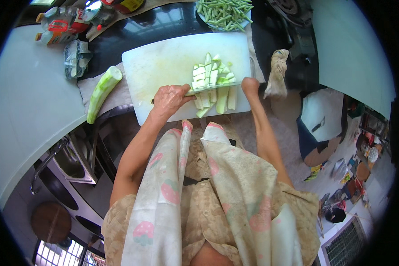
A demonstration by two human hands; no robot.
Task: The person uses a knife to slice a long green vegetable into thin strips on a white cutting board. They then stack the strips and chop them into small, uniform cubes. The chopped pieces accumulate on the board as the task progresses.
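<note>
A white cutting board lies before me. Cut pieces and strips of a peeled pale green gourd are on its right half. Across them runs the blade of a knife. My left hand is closed around the knife's left end, where a dark butt pokes out behind the palm. My right hand is a fist at the blade's right end; its exact grip is hidden. Several longer strips reach out on my side of the blade. Left of the board rests a long uncut peeled gourd.
Cut green beans fill a bowl behind the board. Bottles and a clear plastic package stand at back left. A twisted cloth is at the right, below a gas burner. At lower left is a sink.
</note>
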